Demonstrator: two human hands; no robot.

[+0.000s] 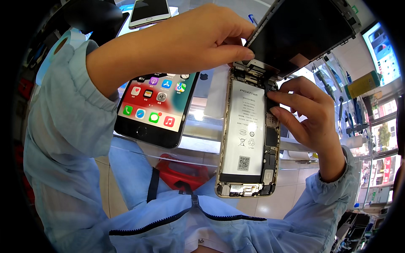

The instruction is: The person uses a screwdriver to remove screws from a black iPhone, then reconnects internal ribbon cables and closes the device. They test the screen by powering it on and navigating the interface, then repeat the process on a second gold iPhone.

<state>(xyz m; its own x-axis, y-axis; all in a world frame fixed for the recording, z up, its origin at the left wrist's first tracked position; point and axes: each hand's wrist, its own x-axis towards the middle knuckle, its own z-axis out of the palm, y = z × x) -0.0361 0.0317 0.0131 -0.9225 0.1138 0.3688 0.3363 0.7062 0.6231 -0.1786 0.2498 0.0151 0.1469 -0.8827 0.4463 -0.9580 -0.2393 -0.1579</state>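
An opened phone body (270,147) lies in front of me, its white battery (242,126) and gold-coloured frame exposed. The phone's screen assembly (308,29) stands tilted up at the top end, its dark face toward me. My left hand (206,38) reaches across from the left and pinches the screen's lower left edge between thumb and fingers. At the upper right edge of the body, my right hand (310,107) has its thumb and index finger drawn together. What lies between those fingertips is hidden. To the left lies a second phone (156,109), its screen lit with coloured icons.
A white-framed phone (149,12) lies at the back left. On the right are several hand tools (325,80), a yellow-green cylinder (362,84) and a lit monitor (382,50). Below the glass table edge, a red object (179,170) stands on the tiled floor.
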